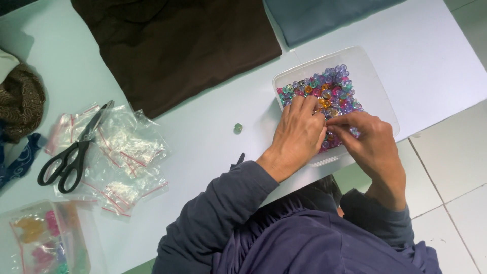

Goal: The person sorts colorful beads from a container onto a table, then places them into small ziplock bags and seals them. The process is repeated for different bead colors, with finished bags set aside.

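Dark blue sleeves [228, 213] fill the bottom of the view, and both hands reach from them into a clear plastic tub [378, 86] on the pale table [203, 137]. That tub sits at the table's near edge and is about half full of small glossy beads [332, 89] in purple, pink, orange and teal.

Left hand [299, 134] is curled, fingertips dug into the pile. Right hand [373, 144] has thumb and forefinger pinched together right by the left fingertips, though what's between them is too small to make out.

One greenish bead [238, 128] lies alone on the table. Further left is a messy heap of empty little clear zip bags [127, 157] with red seal strips, black scissors [71, 155] on top. One filled bag [43, 243] of coloured bits sits at the bottom-left corner. Brown cloth [177, 45] and grey-blue cloth [319, 15] lie folded up top.
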